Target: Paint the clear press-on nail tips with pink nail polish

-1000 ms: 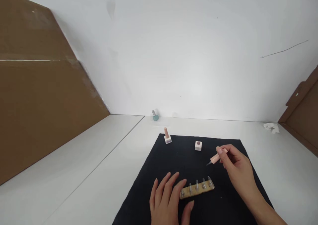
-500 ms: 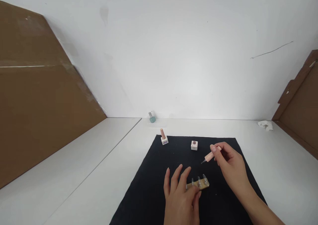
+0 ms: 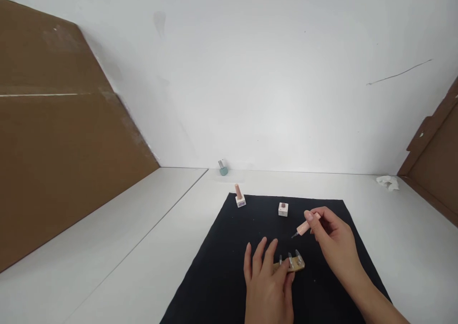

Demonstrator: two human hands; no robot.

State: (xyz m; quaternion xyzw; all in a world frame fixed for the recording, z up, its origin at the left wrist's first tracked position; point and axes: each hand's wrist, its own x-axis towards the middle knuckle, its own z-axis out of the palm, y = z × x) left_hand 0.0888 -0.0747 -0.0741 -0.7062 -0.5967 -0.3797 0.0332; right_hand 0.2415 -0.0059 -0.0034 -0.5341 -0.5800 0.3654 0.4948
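My right hand [image 3: 334, 235] pinches the pink cap of a nail polish brush [image 3: 303, 227] between thumb and fingers. The brush's dark tip points down and left, apart from the stand below it. Under my left hand [image 3: 268, 278], a small tan stand [image 3: 296, 265] carries clear nail tips that stick up. The thumb and index finger of that hand grip the stand, while the other fingers spread over the cloth. Part of the stand is hidden by the hand. Farther back is an open white nail polish bottle [image 3: 283, 210], its dark mouth showing.
A capped polish bottle [image 3: 239, 196] with a pink cap stands at the back left of the black cloth [image 3: 211, 262]. Behind it, a teal bottle [image 3: 223, 170] leans near the wall. A crumpled white tissue [image 3: 388, 182] lies at right. Brown boards [image 3: 71, 147] flank the white table.
The view has shifted slightly, so everything sits a little farther right. My left index finger has moved a bit up over the stand. My right hand still holds the brush in nearly the same place.
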